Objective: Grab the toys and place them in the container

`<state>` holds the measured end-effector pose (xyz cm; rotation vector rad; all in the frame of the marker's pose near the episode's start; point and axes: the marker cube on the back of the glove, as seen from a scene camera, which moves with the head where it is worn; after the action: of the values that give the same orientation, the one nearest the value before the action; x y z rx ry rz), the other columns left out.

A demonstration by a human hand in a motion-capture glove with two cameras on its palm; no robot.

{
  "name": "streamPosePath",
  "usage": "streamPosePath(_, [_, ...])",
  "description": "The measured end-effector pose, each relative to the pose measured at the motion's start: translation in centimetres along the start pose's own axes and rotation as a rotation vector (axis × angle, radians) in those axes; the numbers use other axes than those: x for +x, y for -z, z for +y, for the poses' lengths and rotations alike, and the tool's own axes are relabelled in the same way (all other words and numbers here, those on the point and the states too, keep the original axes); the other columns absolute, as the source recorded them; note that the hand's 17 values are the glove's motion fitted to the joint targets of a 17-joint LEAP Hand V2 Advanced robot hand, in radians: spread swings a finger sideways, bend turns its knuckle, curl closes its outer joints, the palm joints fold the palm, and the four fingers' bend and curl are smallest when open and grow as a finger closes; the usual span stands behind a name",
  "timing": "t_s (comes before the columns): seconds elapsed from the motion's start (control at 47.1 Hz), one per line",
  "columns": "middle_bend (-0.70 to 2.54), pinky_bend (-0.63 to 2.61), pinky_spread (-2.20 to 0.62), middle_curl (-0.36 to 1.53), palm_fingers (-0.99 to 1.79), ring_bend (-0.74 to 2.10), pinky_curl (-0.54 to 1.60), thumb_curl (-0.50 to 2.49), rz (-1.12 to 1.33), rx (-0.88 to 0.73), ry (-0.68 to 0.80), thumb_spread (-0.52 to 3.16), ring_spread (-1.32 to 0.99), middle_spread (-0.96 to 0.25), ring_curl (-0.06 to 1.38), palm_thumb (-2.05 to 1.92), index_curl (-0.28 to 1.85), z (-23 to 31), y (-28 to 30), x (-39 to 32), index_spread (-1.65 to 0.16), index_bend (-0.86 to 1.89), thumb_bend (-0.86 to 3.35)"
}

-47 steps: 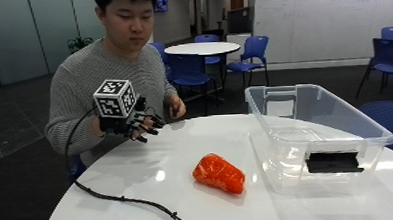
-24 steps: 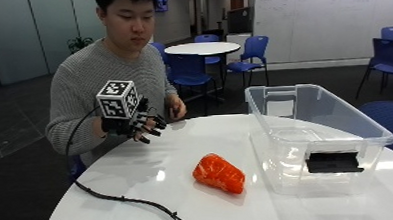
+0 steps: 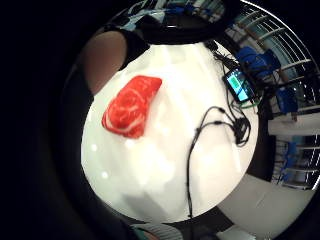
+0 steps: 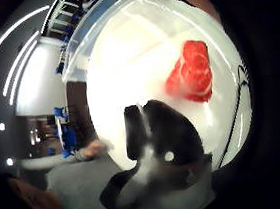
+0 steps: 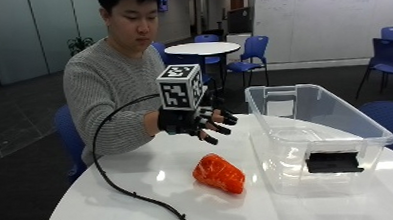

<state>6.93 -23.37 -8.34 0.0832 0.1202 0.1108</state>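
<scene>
Outside view: toy (image 5: 219,173) lies slantwise, long axis toward container (image 5: 317,134); fingers (image 5: 213,125) spread, empty.

worktop (image 5: 120,193): white, smooth and pretty glossy, lights bounce right off it | container (image 5: 317,134): clear see-through plastic, shiny walls, with a black matt latch on the near end | toy (image 5: 219,173): orange-red, marbled white like raw meat, slight sheen; looks plasticky | grip (image 5: 194,121): black matt fabric glove
</scene>
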Motion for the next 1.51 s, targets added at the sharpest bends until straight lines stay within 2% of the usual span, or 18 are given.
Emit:
streamPosePath(0.17, [0.17, 0.75, 0.02, 0.21, 0.03, 0.42, 0.33, 0.17, 0.010, -0.053, -0.019, 1.42, -0.21, -0.19, 0.21, -0.02, 0.31, -2.3, -2.3, 0.3, -0.39, 0.18, -0.02])
streamPosePath(0.445, [0.16, 0.80, 0.02, 0.24, -0.03, 0.41, 0.34, 0.20, 0.014, -0.276, -0.083, 1.42, -0.20, -0.19, 0.22, -0.01, 0.33, -2.5, -11.5, 1.0, -0.38, 0.18, -0.01])
streamPosePath(0.53, [0.14, 0.86, 0.02, 0.24, -0.10, 0.31, 0.36, 0.21, 0.005, -0.307, -0.097, 1.40, -0.17, -0.18, 0.21, -0.01, 0.34, -2.3, -13.8, 0.9, -0.38, 0.19, -0.01])
streamPosePath(0.615, [0.08, 0.92, 0.01, 0.22, -0.18, 0.16, 0.37, 0.23, 0.025, -0.308, -0.101, 1.37, -0.14, -0.17, 0.18, 0.01, 0.36, -2.2, -14.5, 0.7, -0.38, 0.22, -0.01])
streamPosePath(0.806, [0.07, 0.95, 0.00, 0.18, -0.14, 0.15, 0.38, 0.27, 0.089, -0.302, -0.103, 1.33, -0.10, -0.15, 0.16, 0.08, 0.40, -2.6, -14.3, 0.7, -0.39, 0.31, 0.00])
streamPosePath(0.955, [0.12, 0.94, -0.02, 0.17, 0.03, 0.23, 0.38, 0.31, 0.164, -0.164, -0.090, 1.36, -0.12, -0.15, 0.19, 0.17, 0.44, -3.2, -13.9, 0.6, -0.39, 0.40, 0.03])
streamPosePath(1.018, [0.20, 0.91, -0.06, 0.18, 0.27, 0.33, 0.35, 0.33, 0.185, -0.043, -0.080, 1.38, -0.17, -0.18, 0.20, 0.24, 0.44, -3.6, -13.6, 0.6, -0.39, 0.42, 0.06])
streamPosePath(1.039, [0.25, 0.95, -0.11, 0.20, 0.47, 0.41, 0.35, 0.36, 0.190, -0.011, -0.077, 1.38, -0.21, -0.19, 0.22, 0.32, 0.44, -3.7, -13.6, 0.7, -0.38, 0.39, 0.11])
streamPosePath(1.061, [0.28, 0.95, -0.14, 0.21, 0.54, 0.42, 0.33, 0.37, 0.193, 0.013, -0.075, 1.38, -0.23, -0.20, 0.20, 0.35, 0.42, -3.7, -13.6, 0.7, -0.38, 0.35, 0.12])
streamPosePath(1.082, [0.29, 1.03, -0.22, 0.21, 0.78, 0.54, 0.35, 0.41, 0.194, 0.028, -0.073, 1.36, -0.27, -0.21, 0.24, 0.44, 0.42, -3.8, -13.6, 0.8, -0.39, 0.32, 0.16])
streamPosePath(1.146, [0.29, 1.02, -0.29, 0.23, 0.82, 0.58, 0.35, 0.45, 0.181, 0.045, -0.072, 1.31, -0.32, -0.22, 0.27, 0.50, 0.43, -3.9, -13.5, 1.1, -0.38, 0.30, 0.18])
streamPosePath(1.167, [0.34, 0.96, -0.31, 0.25, 0.90, 0.59, 0.34, 0.48, 0.173, 0.046, -0.074, 1.26, -0.35, -0.24, 0.28, 0.55, 0.48, -3.9, -13.4, 1.2, -0.38, 0.41, 0.19])
streamPosePath(1.23, [0.42, 0.89, -0.35, 0.28, 0.96, 0.61, 0.35, 0.53, 0.154, 0.046, -0.077, 1.18, -0.41, -0.27, 0.31, 0.61, 0.52, -3.9, -13.4, 1.3, -0.37, 0.48, 0.21])
streamPosePath(1.379, [0.52, 0.85, -0.41, 0.35, 0.94, 0.63, 0.36, 0.63, 0.130, 0.016, -0.056, 1.03, -0.50, -0.31, 0.36, 0.67, 0.64, -3.6, -12.8, 0.7, -0.33, 0.58, 0.21])
streamPosePath(1.506, [0.56, 0.86, -0.43, 0.39, 0.90, 0.64, 0.38, 0.69, 0.071, 0.066, 0.028, 0.93, -0.55, -0.33, 0.39, 0.68, 0.71, -3.7, -8.3, -1.8, -0.30, 0.61, 0.20])
